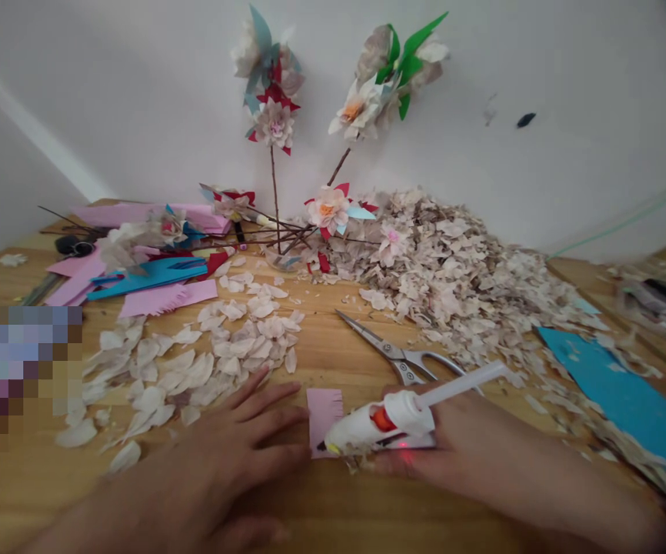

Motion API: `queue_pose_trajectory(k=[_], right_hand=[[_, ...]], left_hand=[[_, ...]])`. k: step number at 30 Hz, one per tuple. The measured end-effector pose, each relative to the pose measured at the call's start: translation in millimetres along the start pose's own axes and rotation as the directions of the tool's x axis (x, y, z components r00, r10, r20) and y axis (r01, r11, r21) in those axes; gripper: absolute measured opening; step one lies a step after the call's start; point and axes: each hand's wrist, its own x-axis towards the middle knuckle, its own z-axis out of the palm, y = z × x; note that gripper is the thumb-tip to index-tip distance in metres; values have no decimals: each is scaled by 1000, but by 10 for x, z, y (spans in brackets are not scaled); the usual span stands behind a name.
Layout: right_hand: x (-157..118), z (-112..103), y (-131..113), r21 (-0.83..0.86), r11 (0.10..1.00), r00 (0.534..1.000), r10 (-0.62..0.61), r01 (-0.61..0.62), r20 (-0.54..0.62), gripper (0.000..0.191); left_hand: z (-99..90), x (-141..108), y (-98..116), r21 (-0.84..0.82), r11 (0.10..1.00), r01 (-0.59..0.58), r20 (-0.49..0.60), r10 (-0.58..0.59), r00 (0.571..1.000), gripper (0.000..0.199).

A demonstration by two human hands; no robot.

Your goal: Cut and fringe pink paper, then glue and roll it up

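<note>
My right hand [448, 442] is wrapped around a white hot glue gun [379, 423], with a translucent glue stick [463, 385] jutting from its back and a red light glowing on its side. The gun's dark nozzle points left, at the lower part of a small pink paper strip [322, 408] whose right edge is cut into a fringe. Spread flat on the table, my left hand [252, 442] has its fingertips at the strip's left edge. Metal scissors [394, 350] lie just beyond the gun, blades pointing away to the left; their handles are partly hidden.
Loose pale petals [258, 335] are scattered at left, and a large heap of them [442, 246] rises at back right. Blue paper [621, 400] lies at right. Pink sheets [165, 298] and stems are piled at back left. Paper-and-petal flowers [275, 123] stand against the wall.
</note>
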Motion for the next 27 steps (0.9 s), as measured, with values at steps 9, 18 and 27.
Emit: queue_pose_trajectory(k=[9, 18, 27], right_hand=[[5, -21, 16, 24, 1000, 999, -8, 7, 35, 15], [23, -23, 40, 79, 997, 1000, -16, 14, 20, 14], [56, -25, 82, 31, 999, 1000, 28, -28, 0, 15]], left_hand=[[-4, -12, -21, -26, 1000, -5, -14, 5, 1000, 45], [14, -27, 76, -111, 983, 147, 50, -142, 989, 45], [-89, -60, 108, -410, 883, 230, 21, -243, 970, 34]])
